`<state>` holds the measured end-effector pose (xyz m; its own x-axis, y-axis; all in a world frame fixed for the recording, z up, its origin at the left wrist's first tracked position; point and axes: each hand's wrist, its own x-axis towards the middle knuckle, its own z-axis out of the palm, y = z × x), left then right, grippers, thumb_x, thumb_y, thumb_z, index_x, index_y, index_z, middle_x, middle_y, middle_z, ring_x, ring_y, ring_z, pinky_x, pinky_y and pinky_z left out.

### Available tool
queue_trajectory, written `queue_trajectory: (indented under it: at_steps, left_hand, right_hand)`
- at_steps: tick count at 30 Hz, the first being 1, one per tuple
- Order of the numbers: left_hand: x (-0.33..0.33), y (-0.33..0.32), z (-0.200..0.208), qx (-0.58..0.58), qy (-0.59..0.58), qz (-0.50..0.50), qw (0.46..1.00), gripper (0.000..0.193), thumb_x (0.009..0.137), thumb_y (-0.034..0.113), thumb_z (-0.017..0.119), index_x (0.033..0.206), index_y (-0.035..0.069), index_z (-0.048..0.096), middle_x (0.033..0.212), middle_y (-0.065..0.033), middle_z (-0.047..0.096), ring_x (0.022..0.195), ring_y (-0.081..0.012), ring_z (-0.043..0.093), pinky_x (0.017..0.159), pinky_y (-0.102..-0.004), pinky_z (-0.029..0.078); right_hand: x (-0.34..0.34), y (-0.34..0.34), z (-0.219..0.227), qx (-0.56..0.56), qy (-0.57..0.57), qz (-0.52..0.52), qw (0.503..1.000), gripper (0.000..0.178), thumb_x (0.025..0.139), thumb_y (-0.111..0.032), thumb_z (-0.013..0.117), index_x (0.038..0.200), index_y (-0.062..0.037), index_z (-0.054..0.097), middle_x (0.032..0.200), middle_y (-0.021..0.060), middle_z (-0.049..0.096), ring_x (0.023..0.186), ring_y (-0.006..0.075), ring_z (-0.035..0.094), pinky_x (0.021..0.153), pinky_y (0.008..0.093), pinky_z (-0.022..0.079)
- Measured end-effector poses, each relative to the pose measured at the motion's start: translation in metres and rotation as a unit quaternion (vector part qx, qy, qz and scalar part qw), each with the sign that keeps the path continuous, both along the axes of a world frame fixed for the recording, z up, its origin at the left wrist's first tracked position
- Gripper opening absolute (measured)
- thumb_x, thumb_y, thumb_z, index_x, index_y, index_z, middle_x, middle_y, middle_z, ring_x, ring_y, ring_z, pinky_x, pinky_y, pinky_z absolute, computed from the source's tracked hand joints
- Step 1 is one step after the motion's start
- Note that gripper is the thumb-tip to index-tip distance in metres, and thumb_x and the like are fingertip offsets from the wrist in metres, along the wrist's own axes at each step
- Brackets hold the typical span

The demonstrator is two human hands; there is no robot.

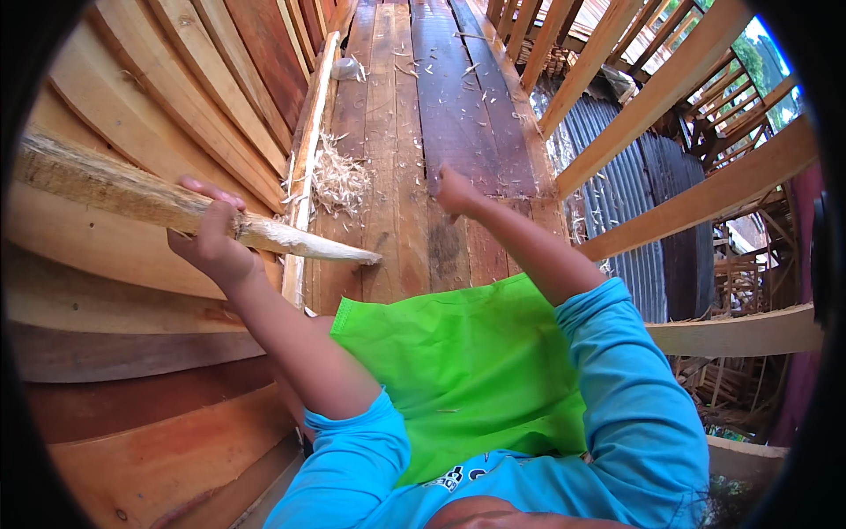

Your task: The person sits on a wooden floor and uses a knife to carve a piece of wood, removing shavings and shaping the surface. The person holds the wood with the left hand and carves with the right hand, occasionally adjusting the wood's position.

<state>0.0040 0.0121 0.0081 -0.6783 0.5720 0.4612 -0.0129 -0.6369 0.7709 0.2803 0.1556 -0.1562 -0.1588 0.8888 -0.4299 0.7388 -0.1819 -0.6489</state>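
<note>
A long rough wooden pole (106, 181) slants in from the left, its pale shaved end narrowing to a point over the floor planks. My left hand (211, 238) wraps round the pole just behind the whittled part. Over the dark planks, apart from the pole, is my right hand (456, 192) with its fingers curled closed. Whatever it may hold is hidden. A bright green cloth (458, 361) covers my lap below both hands.
Curled wood shavings (339, 181) are heaped beside a long pale strip of wood (304, 150), near a small clear container (348, 69). Curved wall planks (167, 123) rise on the left. Wooden slats (661, 88) line the right, with corrugated metal sheets (626, 194) beyond them.
</note>
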Motion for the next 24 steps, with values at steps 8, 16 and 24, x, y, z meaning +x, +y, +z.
queue_trajectory:
  at_steps: [8,16,24]
  left_hand:
    - [0.002,0.0,0.001,-0.002,-0.02,-0.008,1.0,0.034,0.065,-0.004,0.053,0.098,0.0,0.054,0.073,-0.0062,0.052,0.063,-0.0146,0.05,0.061,-0.0267,0.045]
    - [0.004,0.001,0.004,-0.002,-0.016,-0.002,1.0,0.034,0.065,-0.004,0.053,0.099,0.0,0.054,0.073,-0.0063,0.052,0.062,-0.0146,0.05,0.061,-0.0267,0.044]
    - [0.006,0.001,0.006,-0.002,-0.024,0.002,1.0,0.034,0.064,-0.003,0.052,0.098,-0.001,0.054,0.071,-0.0064,0.052,0.062,-0.0149,0.05,0.061,-0.0265,0.043]
  right_hand:
    - [-0.049,-0.029,-0.049,-0.064,0.172,0.038,0.982,0.037,0.09,-0.005,0.047,0.123,0.0064,0.036,0.086,0.0217,0.061,0.055,0.0272,0.063,0.039,0.0373,0.051]
    - [-0.058,-0.049,-0.051,-0.001,0.09,0.007,0.996,0.045,0.096,-0.009,0.035,0.14,-0.0026,0.03,0.079,0.0203,0.059,0.042,0.0235,0.054,0.041,0.0366,0.049]
    - [-0.067,-0.054,-0.056,0.042,0.103,-0.099,0.989,0.044,0.096,-0.011,0.036,0.14,-0.0056,0.037,0.078,0.0165,0.059,0.043,0.0235,0.052,0.04,0.0376,0.046]
